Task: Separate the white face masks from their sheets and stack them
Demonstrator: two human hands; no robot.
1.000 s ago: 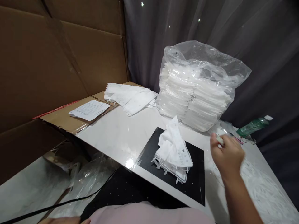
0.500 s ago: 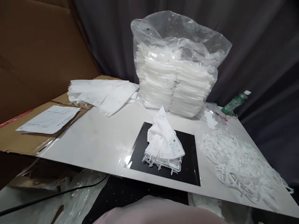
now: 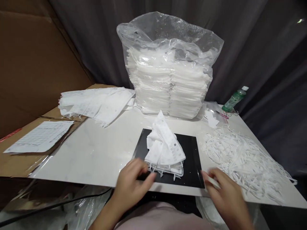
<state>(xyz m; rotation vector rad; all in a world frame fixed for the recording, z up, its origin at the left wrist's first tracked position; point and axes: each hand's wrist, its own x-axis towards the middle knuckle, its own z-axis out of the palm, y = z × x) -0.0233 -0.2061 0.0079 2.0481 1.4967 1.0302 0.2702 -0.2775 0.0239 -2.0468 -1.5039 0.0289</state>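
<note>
A small pile of white face masks (image 3: 165, 150) lies on a black mat (image 3: 192, 159) near the front edge of the white table (image 3: 96, 153). My left hand (image 3: 133, 183) reaches in at the mat's front left corner, fingers extended toward the pile's lower edge. It is blurred by motion. My right hand (image 3: 224, 193) sits at the mat's front right corner, curled round a thin white piece, perhaps a pen or strip. A heap of white elastic ear loops (image 3: 242, 159) spreads just right of it.
A big clear plastic bag of stacked masks (image 3: 170, 76) stands at the back. A loose mask stack (image 3: 96, 102) and a printed sheet (image 3: 40, 137) on cardboard lie left. A green bottle (image 3: 233, 99) sits back right. Dark curtain behind.
Both hands have come into view from below, at the mat's front corners. The camera has swung right and down, so the bag and mat sit more central.
</note>
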